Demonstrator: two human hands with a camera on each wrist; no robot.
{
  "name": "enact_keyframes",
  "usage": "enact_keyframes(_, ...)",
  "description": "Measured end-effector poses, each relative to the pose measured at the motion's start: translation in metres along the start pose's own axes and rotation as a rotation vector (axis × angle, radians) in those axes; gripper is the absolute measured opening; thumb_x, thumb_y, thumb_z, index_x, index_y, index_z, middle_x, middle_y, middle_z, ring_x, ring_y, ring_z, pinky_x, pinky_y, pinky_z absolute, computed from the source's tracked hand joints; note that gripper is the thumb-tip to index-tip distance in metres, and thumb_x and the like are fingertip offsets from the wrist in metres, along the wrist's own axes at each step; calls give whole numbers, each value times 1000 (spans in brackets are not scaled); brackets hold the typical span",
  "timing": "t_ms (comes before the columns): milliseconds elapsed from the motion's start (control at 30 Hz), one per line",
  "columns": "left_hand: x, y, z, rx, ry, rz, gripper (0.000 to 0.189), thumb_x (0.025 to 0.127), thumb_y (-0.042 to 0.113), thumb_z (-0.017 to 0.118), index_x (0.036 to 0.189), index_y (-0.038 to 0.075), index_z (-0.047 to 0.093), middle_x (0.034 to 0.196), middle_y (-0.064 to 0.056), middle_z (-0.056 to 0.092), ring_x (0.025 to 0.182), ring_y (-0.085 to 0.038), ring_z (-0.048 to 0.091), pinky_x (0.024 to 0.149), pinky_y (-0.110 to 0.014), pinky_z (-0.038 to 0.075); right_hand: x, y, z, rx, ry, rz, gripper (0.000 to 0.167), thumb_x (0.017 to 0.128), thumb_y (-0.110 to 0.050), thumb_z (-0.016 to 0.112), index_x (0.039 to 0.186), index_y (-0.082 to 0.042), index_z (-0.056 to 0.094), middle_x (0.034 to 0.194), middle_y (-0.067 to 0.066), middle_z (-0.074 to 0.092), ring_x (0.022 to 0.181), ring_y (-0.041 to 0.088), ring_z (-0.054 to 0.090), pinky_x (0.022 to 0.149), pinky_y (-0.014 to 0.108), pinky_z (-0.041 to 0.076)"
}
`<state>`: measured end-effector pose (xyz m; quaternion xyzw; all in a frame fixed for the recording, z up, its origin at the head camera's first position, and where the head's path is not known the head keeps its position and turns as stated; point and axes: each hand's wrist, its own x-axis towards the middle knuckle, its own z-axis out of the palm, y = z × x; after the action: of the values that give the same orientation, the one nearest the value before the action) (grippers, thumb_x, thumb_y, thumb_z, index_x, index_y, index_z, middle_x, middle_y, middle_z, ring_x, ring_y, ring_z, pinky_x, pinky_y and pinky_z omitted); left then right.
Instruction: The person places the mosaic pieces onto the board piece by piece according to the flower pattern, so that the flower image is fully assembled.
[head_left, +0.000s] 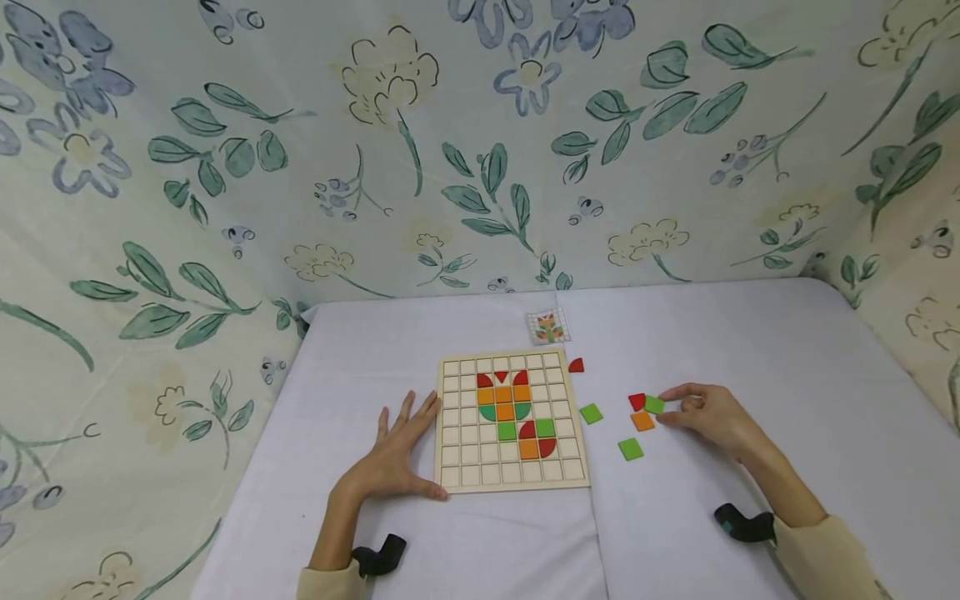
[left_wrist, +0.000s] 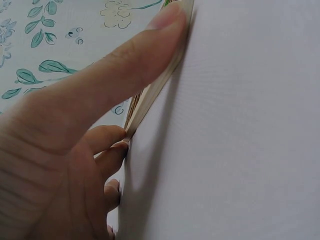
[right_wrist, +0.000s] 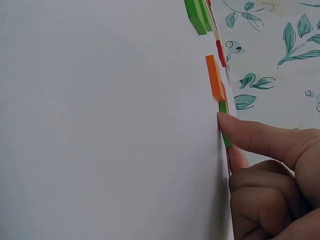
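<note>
A wooden grid board lies on the table with red, orange and green tiles set in its squares. My left hand rests spread at its left side, thumb at the near corner and fingertips at the edge; the left wrist view shows the thumb against the board's rim. To the right of the board, my right hand pinches a green square tile between thumb and index finger, the other fingers curled in. Beside that tile lie a red piece and an orange square.
Two more green squares, one nearer the board and one nearer me, lie on the white cloth. A red quarter-circle sits by the board's upper right edge. Behind the board is a small pattern card. Flowered fabric hangs behind the table.
</note>
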<state>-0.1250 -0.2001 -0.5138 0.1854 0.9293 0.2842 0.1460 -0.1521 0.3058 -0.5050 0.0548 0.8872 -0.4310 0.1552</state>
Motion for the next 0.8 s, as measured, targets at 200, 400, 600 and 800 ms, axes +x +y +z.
enact_keyframes(200, 0, 0, 1, 0, 0, -1, 142, 57, 56, 97, 167, 17, 16, 176, -1, 10, 163, -39, -9, 124, -69, -17, 0, -1, 0, -7, 22, -41, 51, 92, -25, 77, 130, 6, 60, 61, -6, 35, 54, 7, 31, 48, 25, 26)
enact_keyframes(400, -1, 0, 0, -13, -2, 4, 142, 58, 55, 97, 167, 17, 15, 176, 0, 9, 163, -38, -9, 124, -70, -16, -3, -10, -1, -27, 85, -67, 47, 95, -25, 75, 130, 3, 62, 61, -4, 38, 54, 9, 34, 47, 25, 28)
enact_keyframes(600, -2, 0, -1, -15, 5, 13, 142, 58, 55, 97, 167, 16, 16, 176, -2, 10, 162, -39, -9, 123, -71, -16, -7, -30, 8, 19, 93, -92, 43, 95, -22, 74, 131, -1, 64, 60, -4, 33, 53, 10, 31, 47, 27, 28)
enact_keyframes(800, -1, 0, -1, -12, 4, 12, 142, 58, 55, 97, 167, 16, 16, 176, -2, 10, 163, -39, -9, 124, -70, -16, -12, -54, 36, 71, 40, -142, 37, 93, -17, 76, 125, -1, 68, 58, -4, 33, 53, 9, 32, 47, 23, 28)
